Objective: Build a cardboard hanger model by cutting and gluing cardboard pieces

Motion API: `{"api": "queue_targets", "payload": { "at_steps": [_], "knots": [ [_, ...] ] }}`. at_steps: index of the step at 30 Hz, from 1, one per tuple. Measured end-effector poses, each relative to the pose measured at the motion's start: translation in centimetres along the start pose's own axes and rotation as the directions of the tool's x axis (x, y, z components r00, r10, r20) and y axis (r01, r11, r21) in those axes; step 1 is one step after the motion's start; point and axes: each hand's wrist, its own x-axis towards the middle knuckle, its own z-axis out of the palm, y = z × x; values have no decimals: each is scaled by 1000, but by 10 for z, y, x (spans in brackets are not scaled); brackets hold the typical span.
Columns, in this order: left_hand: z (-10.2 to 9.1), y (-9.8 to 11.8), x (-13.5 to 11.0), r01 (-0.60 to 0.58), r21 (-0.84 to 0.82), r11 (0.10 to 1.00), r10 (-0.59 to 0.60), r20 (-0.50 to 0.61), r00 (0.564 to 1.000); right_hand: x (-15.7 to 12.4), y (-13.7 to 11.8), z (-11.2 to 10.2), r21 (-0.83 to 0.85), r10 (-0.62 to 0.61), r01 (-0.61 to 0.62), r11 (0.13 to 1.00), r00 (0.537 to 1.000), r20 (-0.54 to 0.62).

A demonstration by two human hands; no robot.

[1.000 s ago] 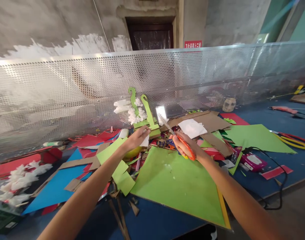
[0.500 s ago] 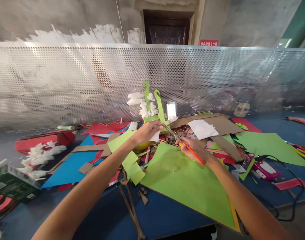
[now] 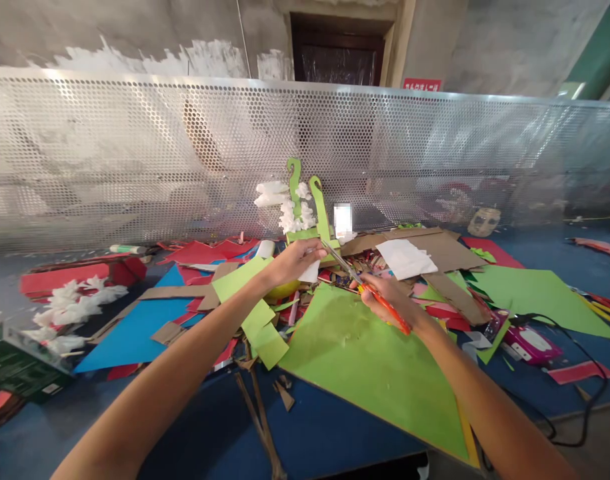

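Nearest, on the blue table [image 3: 205,420] and closer to the person than either hand, lie 2 brown strips [image 3: 266,421]. A green board [image 3: 369,360] spreads just in front of the right forearm. Well left of the left hand sits a dark green box [image 3: 25,363]; right of the right hand, a pink gadget [image 3: 535,343] with a black cable [image 3: 585,327].

The right hand [image 3: 387,297] is wrapped around the orange handles of the scissors [image 3: 352,270], whose blades run toward the left fingertips; how far they gape I cannot tell. The left hand [image 3: 302,257] is closed, fingers pinched on a small white paper [image 3: 312,271] showing just below them.

Beyond the right hand, a white tissue [image 3: 407,259] lies on brown cardboard [image 3: 449,252]. Beyond the left hand, 2 green hooks [image 3: 321,210] stand beside white frills [image 3: 292,217]. Farther off, behind both hands, runs a mesh fence [image 3: 225,153], then a dark door [image 3: 339,60].
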Motion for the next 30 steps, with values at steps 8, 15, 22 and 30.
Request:
{"api": "queue_targets", "payload": {
  "at_steps": [8,15,22,30],
  "knots": [
    [-1,0,0,-3,0,1000,3,13,1000,1,-2,2,24,-16,16,1000,1000,-2],
    [-3,0,0,-12,8,1000,12,31,999,0,-7,3,51,-27,27,998,1000,3],
    [-3,-2,1,3,57,998,-5,45,999,-1,-13,6,17,-46,46,999,998,-35],
    [-3,1,1,-19,67,998,17,43,999,0,-16,15,-49,-29,23,999,992,-125]
  ]
}}
